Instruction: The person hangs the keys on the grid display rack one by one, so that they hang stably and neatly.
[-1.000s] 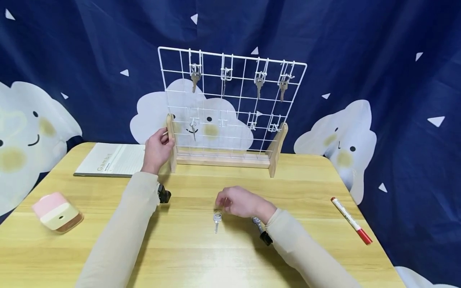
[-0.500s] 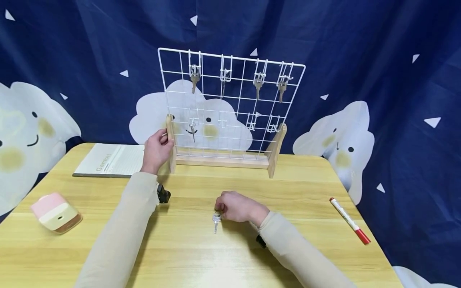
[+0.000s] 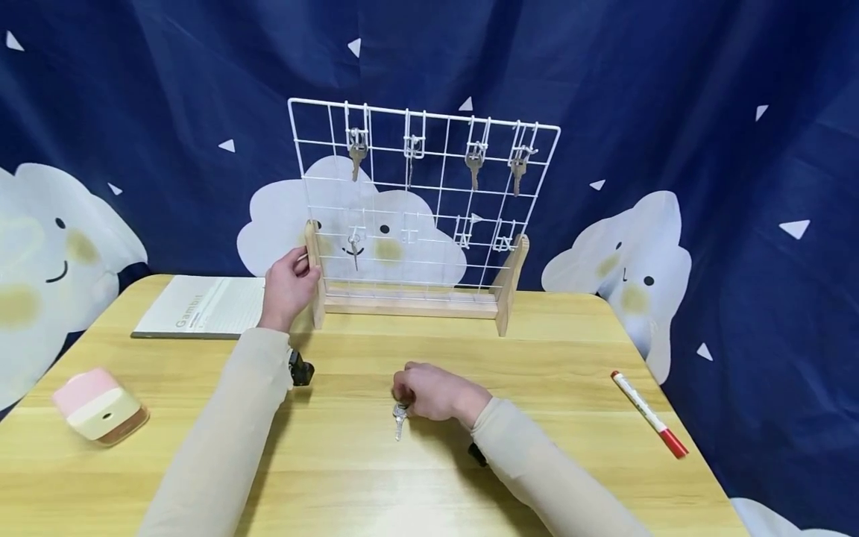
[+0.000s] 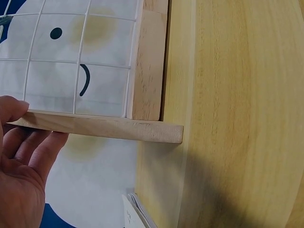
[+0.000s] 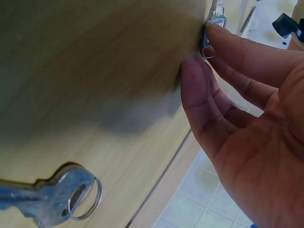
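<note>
On the left, my left hand (image 3: pixel 288 287) grips the wooden side post (image 4: pixel 99 128) of a white wire key rack (image 3: pixel 419 309), thumb on one side and fingers on the other. Several keys hang from the rack's hooks, one of them a lower-row key (image 3: pixel 355 252). My right hand (image 3: pixel 436 391) is low over the table, its thumb and fingertips pinching at the ring end of a silver key (image 3: pixel 399 424). In the right wrist view the thumb lies against that key (image 5: pixel 217 19). A second key (image 5: pixel 61 194) with a ring lies on the table under the right wrist, hidden in the head view.
A notebook (image 3: pixel 201 306) lies behind the left forearm. At the left stands a pink, cream and brown box-shaped item (image 3: pixel 101 406). A red-capped marker (image 3: pixel 647 414) lies at the right. A dark blue curtain (image 3: pixel 604 74) with clouds hangs behind the table (image 3: pixel 335 462).
My right hand has moved slightly left and its fingertips have closed in on the key's ring. The second key has gone from the head view behind the right wrist. The left hand keeps its grip.
</note>
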Available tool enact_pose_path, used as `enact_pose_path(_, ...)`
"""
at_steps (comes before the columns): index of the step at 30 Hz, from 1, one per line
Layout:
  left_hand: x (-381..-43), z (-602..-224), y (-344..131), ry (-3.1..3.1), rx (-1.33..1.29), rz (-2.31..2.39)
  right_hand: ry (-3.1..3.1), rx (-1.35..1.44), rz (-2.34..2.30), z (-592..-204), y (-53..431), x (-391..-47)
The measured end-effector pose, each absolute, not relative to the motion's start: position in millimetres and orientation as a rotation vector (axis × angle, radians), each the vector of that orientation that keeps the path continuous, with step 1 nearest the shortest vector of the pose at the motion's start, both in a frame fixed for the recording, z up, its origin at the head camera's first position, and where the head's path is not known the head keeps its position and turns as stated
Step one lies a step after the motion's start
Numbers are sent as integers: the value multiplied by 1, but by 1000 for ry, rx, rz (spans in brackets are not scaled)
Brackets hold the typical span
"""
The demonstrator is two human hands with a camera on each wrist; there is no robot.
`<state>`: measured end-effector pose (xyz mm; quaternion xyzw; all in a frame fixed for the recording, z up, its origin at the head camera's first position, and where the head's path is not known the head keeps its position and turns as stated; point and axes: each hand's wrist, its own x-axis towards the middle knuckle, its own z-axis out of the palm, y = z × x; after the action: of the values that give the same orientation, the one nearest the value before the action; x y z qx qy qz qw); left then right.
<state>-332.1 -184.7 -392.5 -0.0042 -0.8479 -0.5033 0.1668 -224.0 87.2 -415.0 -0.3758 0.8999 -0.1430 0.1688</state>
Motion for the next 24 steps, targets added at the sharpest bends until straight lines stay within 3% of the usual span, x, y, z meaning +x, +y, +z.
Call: enact_pose_path(24, -333, -395, -188, -2426, -8, -1473, 2581, -1209, -690, -404, 94, -224)
